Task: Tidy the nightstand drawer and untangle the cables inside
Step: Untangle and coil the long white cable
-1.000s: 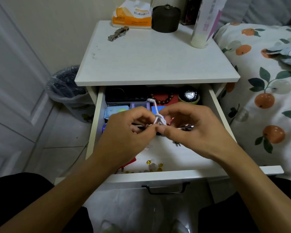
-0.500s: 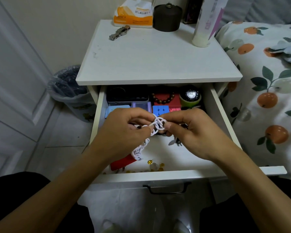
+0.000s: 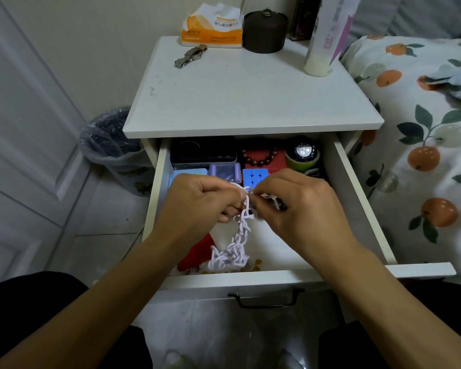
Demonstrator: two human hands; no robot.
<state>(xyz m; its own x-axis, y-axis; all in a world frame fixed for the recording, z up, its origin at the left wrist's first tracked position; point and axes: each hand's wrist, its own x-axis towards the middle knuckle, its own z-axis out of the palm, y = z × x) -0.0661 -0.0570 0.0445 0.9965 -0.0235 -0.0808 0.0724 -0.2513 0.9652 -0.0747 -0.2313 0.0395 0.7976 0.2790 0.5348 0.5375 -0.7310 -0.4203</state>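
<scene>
Two hands at work over the open drawer of the nightstand. Left hand and right hand sit close together, fingertips nearly meeting, each pinching the top of a white cable. The cable is knotted into a chain-like run that hangs from the pinch and bunches in a clump at the drawer's front, just beside a red item and some small amber beads.

Risks, as judged from this moment:
- Pulling the two ends apart would likely cinch the knots tighter, not free them. The loops look small and closely packed; slack needs feeding in, not drawing out.
- The hanging clump rests near the amber beads. If the cable is lifted sharply, loops could snag or flick them about the drawer.
- A dark small thing under the right hand, near the cable's upper end, may be a plug or a second cord; too hidden to tell. If it is part of the tangle, tugging the white strand alone could kink it at the joint.
- Behind the hands: a blue cube, a purple case, a bead bracelet, a green-rimmed round item. A wide sweep of the elbow-side hand could knock these out of their rows.
- Drawer is pulled far out; leaning weight on its front could tip or strain it.
</scene>
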